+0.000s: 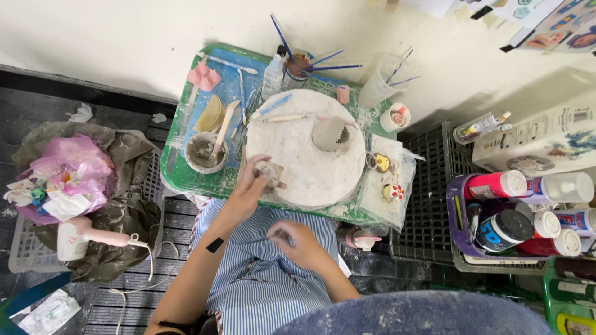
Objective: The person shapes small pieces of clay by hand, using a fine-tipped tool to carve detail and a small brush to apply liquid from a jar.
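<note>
A green tray [177, 167] carries a round white turntable [310, 167] with a grey clay cup [329, 133] on it. At the turntable's near edge the left hand [248, 189] has its fingers clamped on a small clay piece [270, 172] — the right hand [301, 242], over the striped lap, pinches a thin tool [264, 237].

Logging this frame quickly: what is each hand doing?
Left hand: closed on a small clay piece.
Right hand: closed on a thin tool.
</note>
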